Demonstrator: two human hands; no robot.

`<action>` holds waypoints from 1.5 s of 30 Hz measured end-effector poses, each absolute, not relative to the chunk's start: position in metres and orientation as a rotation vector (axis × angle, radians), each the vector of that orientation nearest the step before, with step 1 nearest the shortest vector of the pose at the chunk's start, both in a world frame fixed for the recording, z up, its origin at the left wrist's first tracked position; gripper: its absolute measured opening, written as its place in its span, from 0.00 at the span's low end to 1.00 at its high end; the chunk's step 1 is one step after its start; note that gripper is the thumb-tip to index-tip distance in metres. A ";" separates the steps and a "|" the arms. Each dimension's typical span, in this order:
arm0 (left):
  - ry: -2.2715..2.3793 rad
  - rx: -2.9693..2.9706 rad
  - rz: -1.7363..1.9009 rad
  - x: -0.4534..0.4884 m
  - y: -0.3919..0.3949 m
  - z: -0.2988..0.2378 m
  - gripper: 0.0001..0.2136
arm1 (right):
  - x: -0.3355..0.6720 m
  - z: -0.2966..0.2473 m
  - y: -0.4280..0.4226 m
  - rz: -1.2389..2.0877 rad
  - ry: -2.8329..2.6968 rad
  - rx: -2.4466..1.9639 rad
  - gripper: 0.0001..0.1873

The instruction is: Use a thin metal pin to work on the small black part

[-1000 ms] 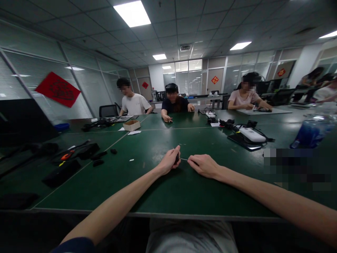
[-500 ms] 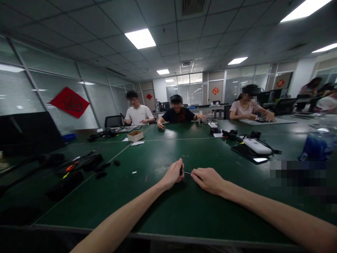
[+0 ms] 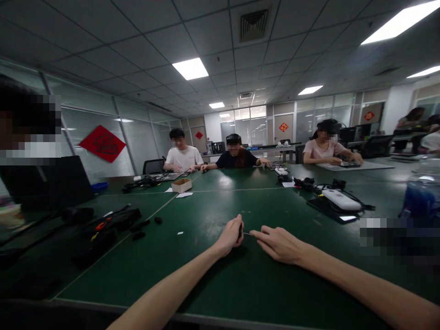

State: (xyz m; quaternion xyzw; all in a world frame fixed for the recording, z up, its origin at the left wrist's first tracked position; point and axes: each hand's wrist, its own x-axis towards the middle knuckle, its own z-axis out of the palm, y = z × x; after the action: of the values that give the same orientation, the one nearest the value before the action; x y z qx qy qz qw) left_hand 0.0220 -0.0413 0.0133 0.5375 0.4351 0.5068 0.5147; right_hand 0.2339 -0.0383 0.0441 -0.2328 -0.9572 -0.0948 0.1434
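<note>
A person's left hand [image 3: 228, 237] is curled closed around a small dark object [image 3: 239, 232], too small to identify, just above a dark green table [image 3: 206, 270]. A thin pale wire [image 3: 247, 234] runs from that object toward the right hand [image 3: 279, 245], whose fingers [image 3: 265, 238] are stretched out loosely and low, their tips near the wire; whether they touch it cannot be told. To the right, a white oblong device [image 3: 341, 200] lies on a black tablet [image 3: 325, 210], with a blue-tinted bottle [image 3: 421, 195] farther right. Black pouches [image 3: 110, 224] lie to the left. A cardboard box [image 3: 181, 185] sits farther off, and three seated co-workers [image 3: 235, 156] face the person from beyond the table.
</note>
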 end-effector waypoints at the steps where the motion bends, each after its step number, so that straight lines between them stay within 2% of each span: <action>1: 1.049 1.297 1.217 0.022 -0.041 0.013 0.23 | 0.234 0.045 -0.038 -0.264 -2.764 -0.667 0.20; 10: 1.077 1.309 1.240 0.019 -0.036 0.007 0.24 | 0.233 0.037 -0.036 -0.181 -2.732 -0.656 0.23; 20: 1.140 1.474 1.263 0.021 -0.046 0.014 0.21 | 0.227 0.037 -0.046 -0.083 -2.603 -0.726 0.17; 31: 1.207 1.511 1.312 0.022 -0.042 0.008 0.20 | 0.226 0.032 -0.045 -0.101 -2.638 -0.761 0.20; 45: 1.112 1.346 1.261 0.019 -0.034 0.004 0.23 | 0.227 0.030 -0.041 0.160 -2.563 -0.669 0.18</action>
State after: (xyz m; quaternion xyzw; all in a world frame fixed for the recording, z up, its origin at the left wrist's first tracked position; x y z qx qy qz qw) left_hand 0.0186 -0.0339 0.0039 0.5503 0.4545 0.5155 0.4742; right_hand 0.2273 -0.0414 0.0303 -0.2447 -0.9372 0.0587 0.2415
